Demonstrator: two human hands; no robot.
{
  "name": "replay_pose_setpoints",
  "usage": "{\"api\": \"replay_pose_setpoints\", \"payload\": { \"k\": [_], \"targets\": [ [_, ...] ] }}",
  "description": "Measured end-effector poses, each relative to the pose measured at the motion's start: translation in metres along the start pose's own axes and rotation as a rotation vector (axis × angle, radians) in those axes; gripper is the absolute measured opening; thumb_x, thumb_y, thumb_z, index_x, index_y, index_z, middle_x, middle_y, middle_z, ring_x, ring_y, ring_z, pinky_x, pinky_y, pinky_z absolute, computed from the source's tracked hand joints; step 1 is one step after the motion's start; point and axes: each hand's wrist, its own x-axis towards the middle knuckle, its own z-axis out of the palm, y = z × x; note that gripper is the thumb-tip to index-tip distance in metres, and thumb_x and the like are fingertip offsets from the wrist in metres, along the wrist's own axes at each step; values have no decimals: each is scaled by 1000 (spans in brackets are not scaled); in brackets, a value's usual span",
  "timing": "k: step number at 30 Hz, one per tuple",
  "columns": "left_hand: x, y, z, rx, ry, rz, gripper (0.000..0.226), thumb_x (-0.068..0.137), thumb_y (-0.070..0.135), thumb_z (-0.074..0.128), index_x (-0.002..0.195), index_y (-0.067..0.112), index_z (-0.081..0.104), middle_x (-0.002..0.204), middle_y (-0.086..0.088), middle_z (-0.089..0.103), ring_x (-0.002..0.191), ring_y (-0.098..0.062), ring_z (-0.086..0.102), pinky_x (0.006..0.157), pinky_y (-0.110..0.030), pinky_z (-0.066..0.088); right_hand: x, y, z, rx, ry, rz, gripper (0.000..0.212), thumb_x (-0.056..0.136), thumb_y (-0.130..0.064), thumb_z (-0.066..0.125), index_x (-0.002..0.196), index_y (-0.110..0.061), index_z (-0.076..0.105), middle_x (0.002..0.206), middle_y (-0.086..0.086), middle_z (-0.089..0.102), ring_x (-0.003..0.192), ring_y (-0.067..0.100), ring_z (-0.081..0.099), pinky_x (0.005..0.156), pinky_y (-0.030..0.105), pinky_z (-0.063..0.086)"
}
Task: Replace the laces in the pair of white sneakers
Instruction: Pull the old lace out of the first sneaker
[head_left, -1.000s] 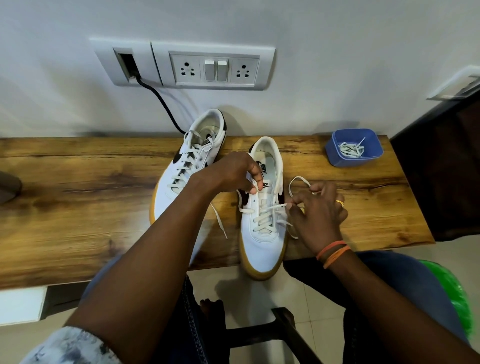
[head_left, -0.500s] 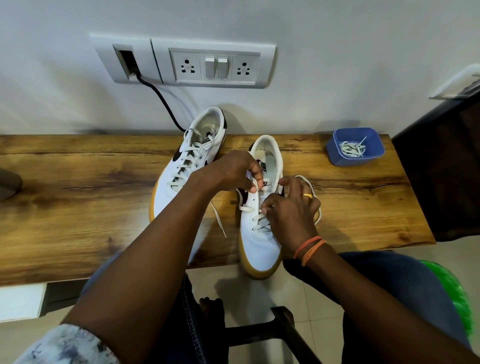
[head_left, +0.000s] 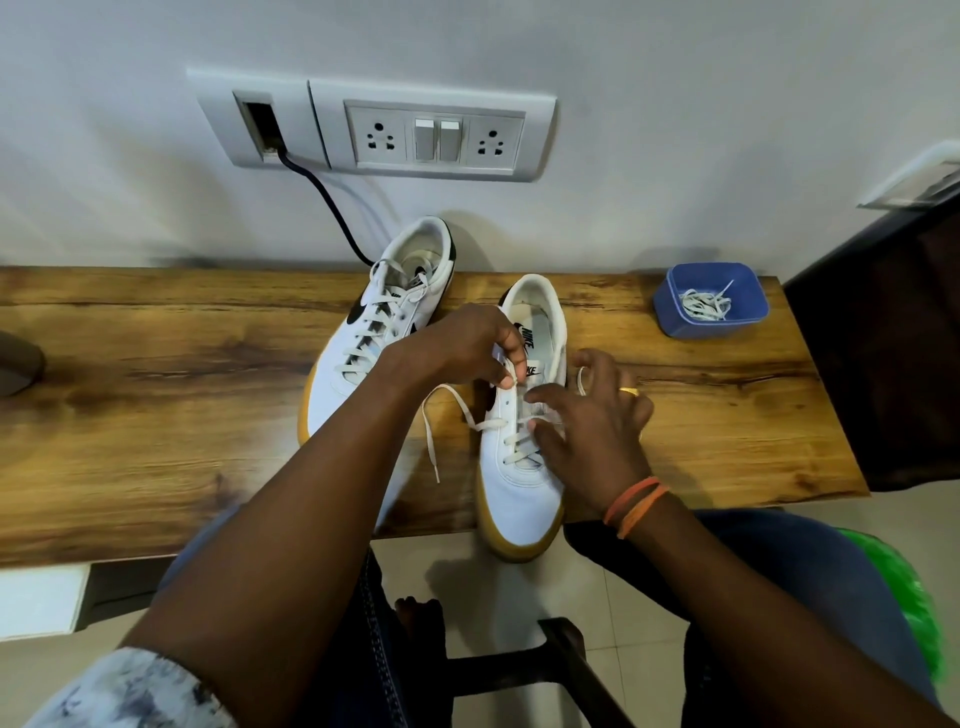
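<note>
White sneakers (head_left: 511, 483), gum-yellow soles; blue tub (head_left: 675, 312); brown wood-grain table (head_left: 156, 415).

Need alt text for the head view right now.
Left hand pinches a white lace at the near white gum-soled sneaker; right hand fingers its laced eyelets. The second white sneaker sits laced on the wooden bench.

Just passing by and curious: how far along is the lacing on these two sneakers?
The far sneaker looks fully laced. The near sneaker is in hand: lower eyelets threaded, the left hand pinching its lace near the tongue, the right hand over the lacing. Its upper eyelets and tying remain. More laces lie in the blue tub.
</note>
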Motion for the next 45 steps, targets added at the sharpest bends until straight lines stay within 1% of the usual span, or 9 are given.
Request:
{"api": "replay_pose_setpoints", "payload": {
  "k": [3, 8, 12, 19, 23, 27, 32, 39, 45],
  "targets": [
    [0, 0, 0, 2, -3, 10, 22, 75, 10, 81, 81, 30, 72, 113, -2, 71, 108, -14, 61, 91, -26, 44, 4, -9, 14, -54, -11, 38, 8, 80, -20, 71, 85, -27, 71, 134, 8, 42, 126, 33, 32, 97, 49, 26],
    [-1, -1, 0, -31, 0, -6, 20, 75, 10, 81, 82, 27, 74, 109, -1, 71, 92, -2, 58, 81, -21, 42, 2, 6, -1, -55, 36, 105, 7, 84, -18, 67, 83, -24, 68, 126, 4, 40, 120, 25, 23, 96, 45, 22],
    [0, 0, 1, -15, 5, -20, 19, 76, 10, 81, 84, 26, 75, 113, -1, 70, 103, -11, 59, 89, -27, 45, 0, 24, -24, 36, 23, 233, 7, 86, -25, 67, 83, -31, 66, 126, 0, 37, 123, 26, 31, 96, 42, 23],
    [1, -1, 2, 1, 13, -2, 23, 76, 11, 81, 78, 31, 70, 110, -1, 70, 84, 2, 55, 76, -17, 38, -1, -2, 6, 23, -100, 12, 23, 86, -30, 65, 108, -33, 70, 149, 8, 30, 142, 33, 17, 103, 49, 23],
    [1, -1, 2, -2, 18, -5, 24, 75, 11, 81, 78, 32, 70, 110, -1, 71, 81, 2, 56, 79, -23, 41, 4, -6, 18, 30, -80, 44, 14, 88, -22, 64, 94, -28, 75, 146, 9, 37, 142, 34, 24, 101, 49, 26],
    [0, 0, 1, -9, 12, 4, 22, 76, 11, 80, 81, 30, 72, 112, -2, 71, 94, -3, 60, 84, -26, 46, 0, 4, 2, 41, -26, 107, 11, 88, -23, 66, 89, -29, 75, 140, 2, 41, 139, 28, 24, 104, 48, 21],
    [0, 0, 1, -8, 1, -2, 22, 76, 11, 81, 81, 31, 72, 112, 0, 70, 85, 0, 57, 78, -22, 42, -5, 20, -19, 160, 8, 205, 12, 86, -22, 69, 82, -33, 72, 132, -3, 41, 132, 24, 34, 99, 43, 23],
    [0, 1, 1, -4, 9, -17, 19, 76, 11, 81, 82, 27, 74, 111, -3, 71, 90, -7, 57, 82, -25, 45, -1, -3, 14, 141, -88, 46, 29, 82, -26, 65, 109, -33, 72, 151, 7, 31, 144, 31, 22, 109, 52, 25],
    [0, 0, 0, -1, 4, -19, 20, 76, 11, 81, 82, 29, 73, 114, -2, 70, 98, -11, 58, 84, -26, 44, 2, -1, 12, 143, -27, 106, 10, 81, -20, 73, 82, -29, 77, 138, 2, 43, 138, 26, 28, 103, 46, 22]
  ]
}}
